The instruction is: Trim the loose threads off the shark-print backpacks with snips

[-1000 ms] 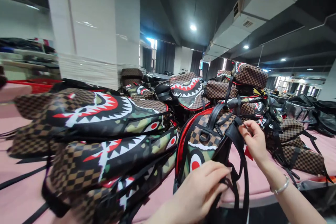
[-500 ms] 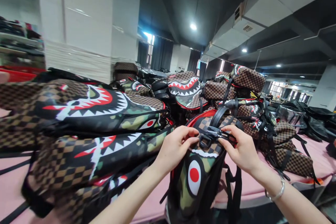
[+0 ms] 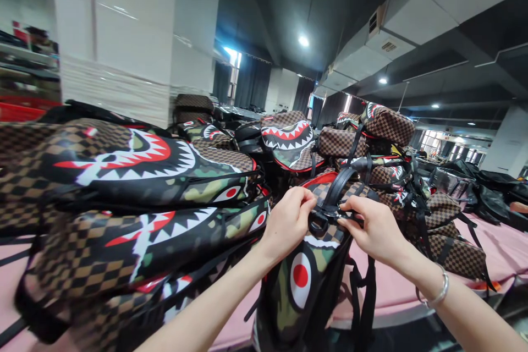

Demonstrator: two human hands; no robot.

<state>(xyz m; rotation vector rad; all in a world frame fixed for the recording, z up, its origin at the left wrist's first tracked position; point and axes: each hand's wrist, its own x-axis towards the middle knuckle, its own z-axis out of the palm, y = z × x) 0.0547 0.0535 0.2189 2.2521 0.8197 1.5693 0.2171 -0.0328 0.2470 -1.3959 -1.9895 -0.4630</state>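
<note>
- Head view: a checkered-and-camouflage backpack (image 3: pixel 300 280) stands upright in front of the wearer, top upward, probably so that its handle area faces both hands
- The left hand (image 3: pixel 289 223) bends its fingers by the base of the black carry handle (image 3: pixel 341 181), perhaps to steady it; I cannot tell what lies between them
- The right hand (image 3: pixel 375 228) pinches a small dark piece (image 3: pixel 340 218) at that base, thumb opposing forefinger, a grip that seems suited to fine work
- Just below, a black ring (image 3: pixel 318 224) sits between the hands
- Stacked shark-mouth backpacks (image 3: pixel 165 176) lie on their sides on the pink-covered table (image 3: pixel 396 302), presumably to save room
</note>
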